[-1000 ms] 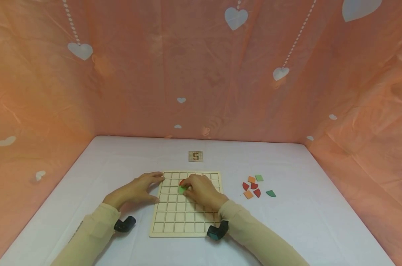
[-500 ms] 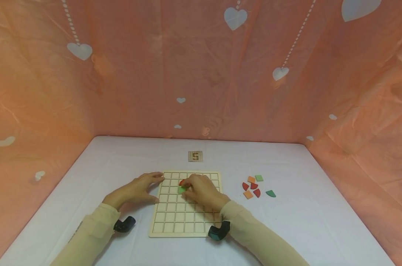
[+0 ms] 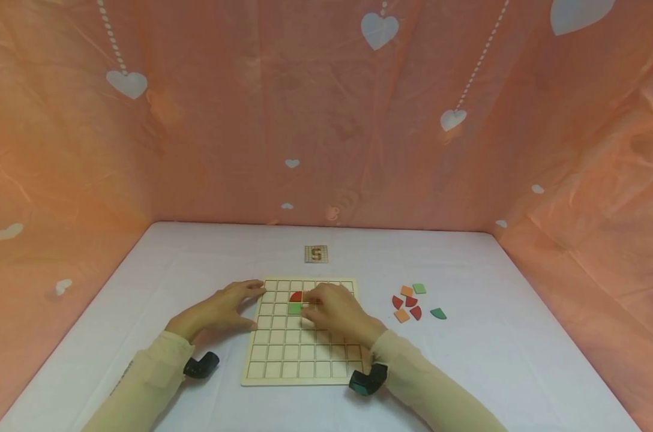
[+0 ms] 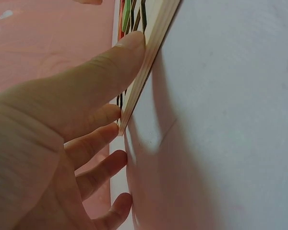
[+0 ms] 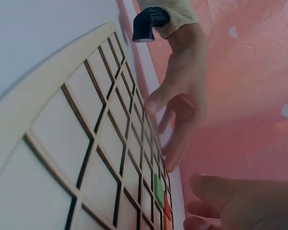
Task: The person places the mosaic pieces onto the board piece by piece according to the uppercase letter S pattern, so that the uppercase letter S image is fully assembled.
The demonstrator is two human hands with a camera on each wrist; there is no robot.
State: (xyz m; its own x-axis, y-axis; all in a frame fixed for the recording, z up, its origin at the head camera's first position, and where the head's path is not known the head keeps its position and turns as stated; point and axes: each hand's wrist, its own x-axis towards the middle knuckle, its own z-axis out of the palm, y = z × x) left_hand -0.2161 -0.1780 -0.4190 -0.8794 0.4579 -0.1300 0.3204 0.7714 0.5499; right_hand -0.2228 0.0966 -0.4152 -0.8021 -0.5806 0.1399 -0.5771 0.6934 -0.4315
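Observation:
A wooden grid board (image 3: 283, 353) lies on the white table. A red quarter-circle tile (image 3: 296, 297) sits in one cell, with a light green square tile (image 3: 294, 308) in the cell just nearer. In the right wrist view, a sliver of an orange tile (image 5: 167, 223) shows beyond the red one. My left hand (image 3: 226, 309) rests at the board's left edge, its thumb and fingers spread. Just right of the red and green tiles is my right hand (image 3: 334, 312), over the board with fingers loosely bent. Nothing shows in its grasp, though its fingertips are partly hidden.
Right of the board lie loose tiles: orange squares (image 3: 401, 315), red quarter-circles (image 3: 415, 312), a light green square (image 3: 419, 288) and a dark green quarter-circle (image 3: 438, 314). A small patterned card (image 3: 316, 254) lies behind the board. Pink cloth (image 3: 326, 150) surrounds the table.
My right hand has drawn slightly right, uncovering more of the red and light green tiles. The left hand stays at the board's edge.

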